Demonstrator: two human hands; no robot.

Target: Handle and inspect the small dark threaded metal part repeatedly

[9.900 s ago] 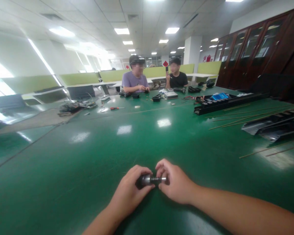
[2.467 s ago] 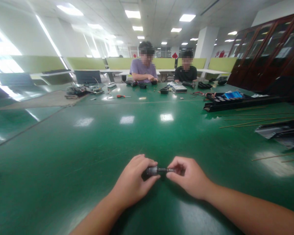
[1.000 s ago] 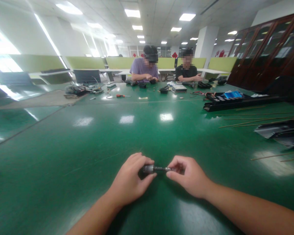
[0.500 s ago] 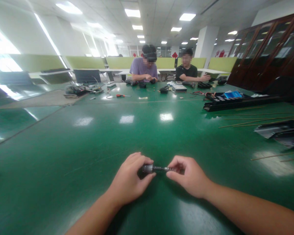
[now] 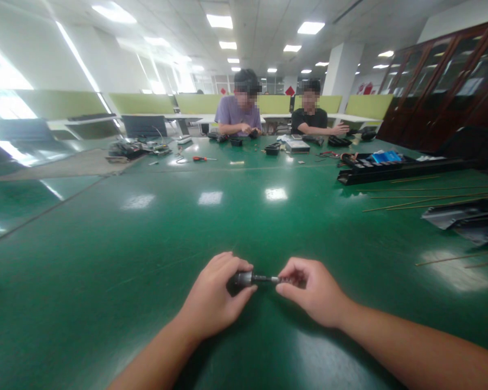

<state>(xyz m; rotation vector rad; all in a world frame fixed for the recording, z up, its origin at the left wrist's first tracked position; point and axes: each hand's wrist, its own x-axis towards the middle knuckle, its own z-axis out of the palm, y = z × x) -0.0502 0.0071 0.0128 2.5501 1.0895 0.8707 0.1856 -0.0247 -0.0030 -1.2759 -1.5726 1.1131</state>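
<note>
My left hand (image 5: 219,295) is closed around a dark cylindrical part (image 5: 244,278) with a greyish end, held low over the green table. A thin dark shaft (image 5: 263,278) runs from that part toward my right hand (image 5: 309,290) and ends in a short silvery section. Thumb and forefinger of the right hand pinch a slim, ridged-looking piece (image 5: 283,280) at the shaft's far end. Most of this piece is hidden by the fingers, so its kind is unclear. The two hands are a short gap apart, with the shaft bridging it.
Across the green table (image 5: 179,227) two people sit by black parts. An orange-handled screwdriver (image 5: 200,158) lies near the far side. To the right are a long black tray (image 5: 374,174), thin brass-coloured rods (image 5: 415,205) and metal channels (image 5: 472,219). Electronic parts (image 5: 134,149) lie at far left.
My left hand has shifted slightly left with the dark cylindrical part, and more of the silvery section shows by my right fingers. The right hand has barely moved.
</note>
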